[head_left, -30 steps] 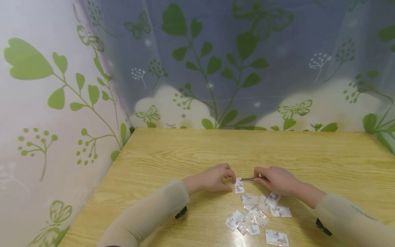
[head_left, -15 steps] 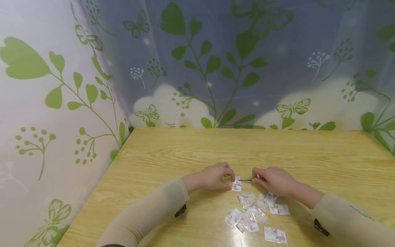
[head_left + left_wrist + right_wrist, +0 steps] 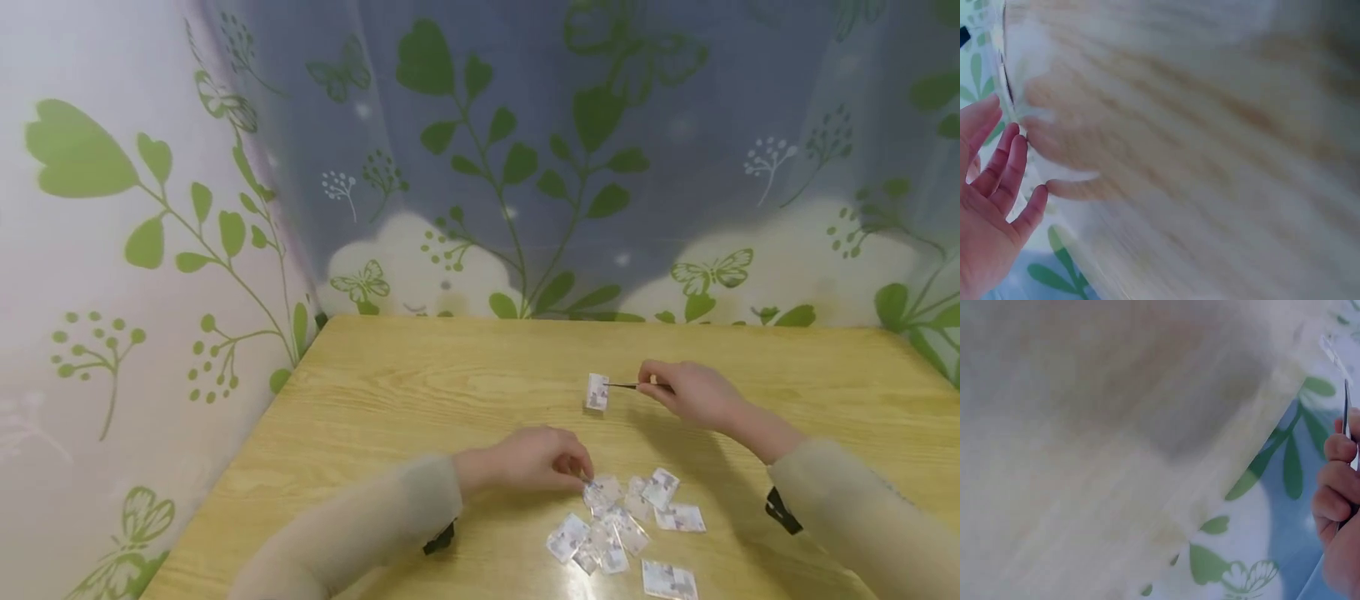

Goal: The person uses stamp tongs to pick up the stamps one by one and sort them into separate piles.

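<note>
My right hand (image 3: 693,393) grips a pair of tweezers (image 3: 637,385), whose tips hold a small shiny printed packet (image 3: 597,392) above the table. The right wrist view shows the fingers curled round the tweezers (image 3: 1346,406), with the clear packet (image 3: 1330,353) at the far end. Lower down, my left hand (image 3: 536,458) reaches the upper left of a loose pile of similar packets (image 3: 603,498), fingertips right at the edge of one. In the left wrist view the left hand's (image 3: 1000,187) fingers are relaxed and slightly bent against the tabletop; its thumb is mostly hidden.
The wooden table (image 3: 420,375) carries more packets near its front, overlapping in the middle. One packet (image 3: 669,579) lies apart at the front, another (image 3: 680,517) to the right. A leaf-patterned curtain (image 3: 487,208) hangs behind the table and along its left side.
The right hand has lifted the packet with the tweezers away from the left hand, toward the back of the table. The left hand has let go of it and moved forward to the pile.
</note>
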{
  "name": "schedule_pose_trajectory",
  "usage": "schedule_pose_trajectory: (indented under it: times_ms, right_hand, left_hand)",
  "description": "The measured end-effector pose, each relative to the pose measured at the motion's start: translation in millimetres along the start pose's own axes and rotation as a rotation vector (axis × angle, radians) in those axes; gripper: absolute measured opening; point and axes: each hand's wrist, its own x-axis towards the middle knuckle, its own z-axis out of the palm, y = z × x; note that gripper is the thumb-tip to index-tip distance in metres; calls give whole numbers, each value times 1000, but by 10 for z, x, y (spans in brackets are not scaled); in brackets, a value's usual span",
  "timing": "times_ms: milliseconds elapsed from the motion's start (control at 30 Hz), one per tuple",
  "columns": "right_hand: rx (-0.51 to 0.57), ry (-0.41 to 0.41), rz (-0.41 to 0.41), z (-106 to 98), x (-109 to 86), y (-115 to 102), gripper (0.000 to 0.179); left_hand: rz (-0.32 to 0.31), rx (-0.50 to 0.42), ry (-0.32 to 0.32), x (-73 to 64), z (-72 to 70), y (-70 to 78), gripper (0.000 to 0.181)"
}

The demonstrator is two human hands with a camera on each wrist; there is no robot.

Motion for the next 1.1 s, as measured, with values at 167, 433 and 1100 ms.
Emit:
schedule_pose_trajectory:
  times_ms: [167, 433, 1100]
  right_hand:
    - [-18, -12, 35, -1, 147, 170, 7]
    - [-48, -15, 50, 132, 373, 414, 9]
    - [-63, -14, 48, 415, 1062, 391, 12]
  left_hand:
    - [18, 61, -25, 50, 39, 17, 16]
    - [-15, 95, -17, 68, 56, 36, 14]
    - [-30, 98, -38, 79, 54, 16, 15]
